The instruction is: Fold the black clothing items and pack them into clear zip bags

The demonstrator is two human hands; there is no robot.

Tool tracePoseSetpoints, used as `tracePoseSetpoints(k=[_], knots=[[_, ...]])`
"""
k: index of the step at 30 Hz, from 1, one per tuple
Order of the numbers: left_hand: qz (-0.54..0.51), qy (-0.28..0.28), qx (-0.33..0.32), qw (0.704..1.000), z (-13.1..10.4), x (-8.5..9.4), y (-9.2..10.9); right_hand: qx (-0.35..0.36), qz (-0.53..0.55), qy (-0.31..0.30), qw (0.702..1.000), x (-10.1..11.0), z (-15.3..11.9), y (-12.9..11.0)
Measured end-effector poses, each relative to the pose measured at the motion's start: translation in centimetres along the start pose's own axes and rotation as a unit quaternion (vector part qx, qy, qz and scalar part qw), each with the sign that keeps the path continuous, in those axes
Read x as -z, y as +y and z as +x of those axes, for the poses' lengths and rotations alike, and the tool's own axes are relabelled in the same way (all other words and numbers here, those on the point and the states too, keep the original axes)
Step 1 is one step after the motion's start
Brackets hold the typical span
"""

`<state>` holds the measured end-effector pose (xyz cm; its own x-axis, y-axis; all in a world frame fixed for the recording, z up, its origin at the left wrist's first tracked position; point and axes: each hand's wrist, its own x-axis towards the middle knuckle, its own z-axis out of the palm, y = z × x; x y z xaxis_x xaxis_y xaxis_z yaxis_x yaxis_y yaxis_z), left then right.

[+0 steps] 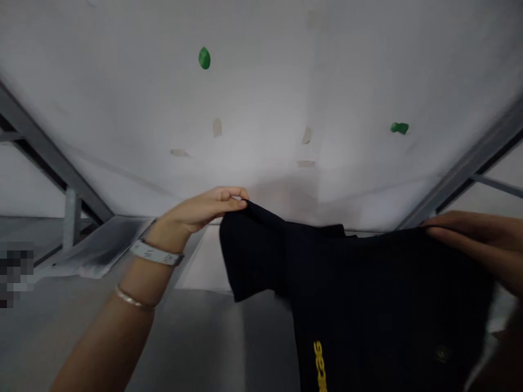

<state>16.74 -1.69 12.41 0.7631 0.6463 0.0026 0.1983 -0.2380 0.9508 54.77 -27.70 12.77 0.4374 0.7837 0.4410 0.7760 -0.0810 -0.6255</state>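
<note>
A black T-shirt [368, 294] with yellow lettering hangs stretched between my two hands. My left hand [212, 206] pinches it at the top corner by the short sleeve, thumb against fingers. At the right, my right hand [482, 239] grips the upper edge of the cloth, the thumb in front. The shirt's body drops down past the bottom of the view. A pale band with small marks and a thin bangle are on my left wrist.
A white sheet [261, 98] with green bits and tape pieces fills the background. Grey metal bars [53, 147] slope along both sides. On the left lies a clear plastic bag [110, 245], and a white paper-like sheet [206, 261] lies behind the shirt.
</note>
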Motion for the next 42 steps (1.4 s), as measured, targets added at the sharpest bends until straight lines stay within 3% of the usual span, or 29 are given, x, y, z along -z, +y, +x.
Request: tracePoseSetpoints(k=[2, 3, 5, 7, 10, 16, 20, 25, 27, 29, 31, 36, 42], knots=[[-0.035, -0.004, 0.045, 0.998, 2.4, -0.5, -3.7, 0.008, -0.025, -0.146, 0.989, -3.5, 2.7, 2.0], [-0.052, 0.006, 0.075, 0.996, 3.6, -0.8, -5.6, 0.011, -0.026, -0.178, 0.984, -5.5, 3.8, 3.3], [-0.096, 0.062, 0.144, 0.983, 5.4, -1.5, -9.4, 0.030, -0.056, -0.180, 0.982, -9.7, 5.5, 6.2], [-0.095, 0.092, 0.155, 0.979, 6.6, -2.3, -12.3, 0.024, -0.114, -0.169, 0.979, -13.4, 6.3, 8.7], [-0.081, 0.134, 0.134, 0.979, 7.4, -3.4, -14.3, 0.025, -0.134, -0.160, 0.978, -16.6, 6.3, 11.1], [-0.002, 0.232, 0.065, 0.971, 9.1, -4.6, -14.5, 0.013, -0.185, -0.109, 0.977, -17.0, 6.8, 11.8], [0.083, 0.286, 0.054, 0.953, 10.4, -4.6, -15.1, 0.002, -0.227, -0.078, 0.971, -17.4, 7.4, 11.3], [0.200, 0.331, -0.002, 0.922, 9.1, -5.5, -14.0, 0.034, -0.233, -0.099, 0.967, -20.1, 4.5, 8.9], [0.262, 0.305, -0.056, 0.914, 7.9, -7.0, -13.0, 0.076, -0.186, -0.172, 0.964, -21.8, 2.4, 7.3], [0.379, 0.222, -0.133, 0.889, 6.8, -8.9, -12.4, 0.054, -0.165, -0.235, 0.956, -23.6, 0.2, 5.6], [0.463, 0.150, -0.158, 0.859, 5.9, -10.6, -12.4, 0.016, -0.172, -0.278, 0.945, -25.4, -1.5, 4.3], [0.519, 0.081, -0.099, 0.845, 5.2, -12.3, -14.5, -0.021, -0.193, -0.273, 0.942, -27.6, -2.7, 3.4], [0.527, 0.083, -0.099, 0.840, 6.0, -11.9, -16.4, -0.009, -0.200, -0.269, 0.942, -28.0, -1.8, 3.9]])
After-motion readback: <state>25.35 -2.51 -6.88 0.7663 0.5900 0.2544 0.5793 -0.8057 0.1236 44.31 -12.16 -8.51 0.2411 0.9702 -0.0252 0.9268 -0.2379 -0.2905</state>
